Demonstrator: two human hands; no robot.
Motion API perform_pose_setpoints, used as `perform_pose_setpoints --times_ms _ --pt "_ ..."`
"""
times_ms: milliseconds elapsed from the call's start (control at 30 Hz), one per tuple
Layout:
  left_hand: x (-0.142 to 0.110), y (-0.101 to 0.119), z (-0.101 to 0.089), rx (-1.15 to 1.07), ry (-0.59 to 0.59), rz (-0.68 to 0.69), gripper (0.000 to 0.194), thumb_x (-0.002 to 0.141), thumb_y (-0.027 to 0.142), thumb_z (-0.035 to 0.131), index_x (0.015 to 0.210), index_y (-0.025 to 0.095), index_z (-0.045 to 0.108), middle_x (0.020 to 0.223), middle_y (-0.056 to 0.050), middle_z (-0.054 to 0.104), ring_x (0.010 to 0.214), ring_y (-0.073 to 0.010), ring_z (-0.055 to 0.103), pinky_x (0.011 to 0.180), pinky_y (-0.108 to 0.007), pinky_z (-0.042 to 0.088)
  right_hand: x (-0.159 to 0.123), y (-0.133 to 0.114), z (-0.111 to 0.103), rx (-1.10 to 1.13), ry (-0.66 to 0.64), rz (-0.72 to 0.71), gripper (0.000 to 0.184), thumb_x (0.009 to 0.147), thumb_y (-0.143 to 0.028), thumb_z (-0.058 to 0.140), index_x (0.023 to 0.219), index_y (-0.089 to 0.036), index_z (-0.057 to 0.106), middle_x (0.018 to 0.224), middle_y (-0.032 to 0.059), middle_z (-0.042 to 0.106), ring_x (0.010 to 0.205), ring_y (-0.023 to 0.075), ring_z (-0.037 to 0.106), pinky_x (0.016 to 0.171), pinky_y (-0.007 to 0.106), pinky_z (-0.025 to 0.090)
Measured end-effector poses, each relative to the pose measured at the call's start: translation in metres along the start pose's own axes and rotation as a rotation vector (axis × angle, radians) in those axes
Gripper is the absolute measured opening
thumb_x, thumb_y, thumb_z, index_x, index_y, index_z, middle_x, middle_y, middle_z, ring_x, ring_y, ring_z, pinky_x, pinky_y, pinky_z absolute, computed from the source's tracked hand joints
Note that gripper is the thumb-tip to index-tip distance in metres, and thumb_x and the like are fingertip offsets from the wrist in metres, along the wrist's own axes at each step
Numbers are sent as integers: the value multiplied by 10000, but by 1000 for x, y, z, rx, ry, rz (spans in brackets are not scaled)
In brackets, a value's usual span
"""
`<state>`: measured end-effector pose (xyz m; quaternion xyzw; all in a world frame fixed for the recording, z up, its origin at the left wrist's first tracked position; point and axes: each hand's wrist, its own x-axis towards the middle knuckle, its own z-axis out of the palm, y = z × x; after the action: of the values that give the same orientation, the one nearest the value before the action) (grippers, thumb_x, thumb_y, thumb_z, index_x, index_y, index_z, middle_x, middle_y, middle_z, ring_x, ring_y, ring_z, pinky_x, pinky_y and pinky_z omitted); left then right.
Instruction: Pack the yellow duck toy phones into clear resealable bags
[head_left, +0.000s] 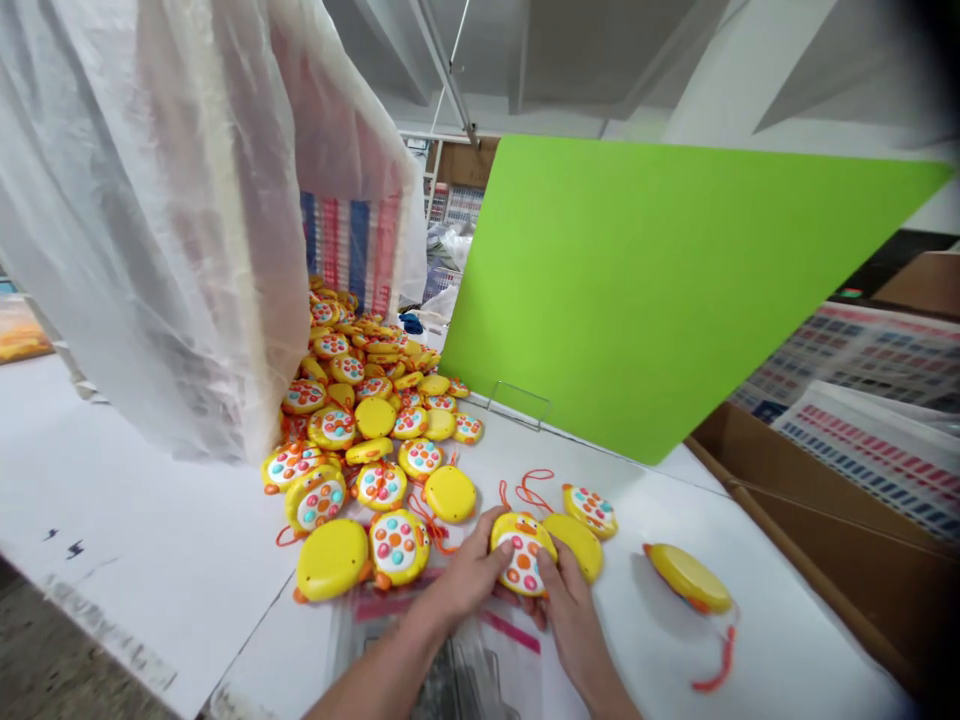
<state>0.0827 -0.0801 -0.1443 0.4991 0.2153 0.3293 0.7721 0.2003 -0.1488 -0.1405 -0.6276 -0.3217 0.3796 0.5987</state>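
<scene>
Near the front edge of the white table point(150, 560), your left hand point(469, 578) and right hand point(571, 612) meet on one yellow duck toy point(522, 552); fingers of both are clamped on its sides, its dotted face up, above a clear zip bag point(465, 650); both forearms reach in from below, palms down; bare tabletop lies open to your left, while the cardboard box point(825, 540) borders the right; three toys lie loose by your hands, one just behind point(577, 545), one further back point(591, 508), one tipped at the right point(688, 578); the toy heap point(360, 410) under the plastic sack point(165, 220) is too dense to count; one green board point(645, 290) stands behind.
</scene>
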Motion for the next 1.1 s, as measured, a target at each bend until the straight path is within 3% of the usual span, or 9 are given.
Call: perform_pose_setpoints --times_ms 200,333,400,500,600,733,867,967,1100 --pt "-8 11 10 86 -62 -46 1017 603 219 788 1428 241 195 908 -29 648 615 -141 638 589 -292 533 1 -4 -3 -98 3 33 623 695 -652 613 1124 -224 469 568 -51 570 405 148 489 339 246 361" --pt "-11 16 13 336 56 93 888 640 202 752 1402 235 298 1108 -87 606 854 -200 632 704 -332 544 4 -15 -11 -138 3 -69 622 698 -641 608 1126 -211 471 818 24 637 603 194 590 462 290 477" --pt "-11 14 10 477 112 199 782 697 259 722 1381 235 344 1212 -112 550 973 -226 592 750 -350 536 8 -31 -23 -269 149 -185 622 704 -635 598 1127 -192 488 938 66 633 762 237 615 599 337 518" --pt "-8 11 2 665 330 359 526 820 293 584 1312 207 417 1227 -125 528 1083 -241 534 894 -424 484 14 -62 -45 -579 492 -414 672 745 -598 563 1234 -146 474 1129 148 600 1029 324 566 875 471 456" --pt "-2 11 -5 734 664 456 397 884 269 462 1268 171 434 1289 -146 473 1249 -259 402 1083 -491 300 21 -84 -53 -765 611 -657 690 790 -523 535 1327 -103 431 1293 206 516 1217 372 447 1008 547 334" --pt "1 13 -8 634 797 426 436 915 300 399 1324 154 358 1404 -155 370 1347 -247 280 1143 -468 190 38 -65 -20 -832 172 -881 502 841 -335 483 1320 -184 476 1311 144 533 1274 310 423 1048 524 333" --pt "2 11 -9 526 761 420 470 910 332 399 1346 167 346 1450 -132 340 1384 -231 239 1162 -431 147 62 -15 31 -798 -385 -742 607 775 -219 515 1375 -244 427 1490 59 365 1415 284 187 1129 543 202" --pt "3 10 -10 527 751 415 498 912 352 392 1365 157 325 1472 -135 321 1395 -228 220 1165 -428 140 76 9 54 -681 -473 -617 579 807 -270 497 1380 -254 417 1507 66 337 1401 253 241 1121 511 247" --pt "3 11 -10 588 725 385 530 900 368 420 1370 136 336 1481 -150 321 1405 -251 194 1162 -444 129 82 3 55 -613 -435 -606 457 813 -266 474 1263 -240 542 1364 75 512 1270 208 448 1078 422 345"
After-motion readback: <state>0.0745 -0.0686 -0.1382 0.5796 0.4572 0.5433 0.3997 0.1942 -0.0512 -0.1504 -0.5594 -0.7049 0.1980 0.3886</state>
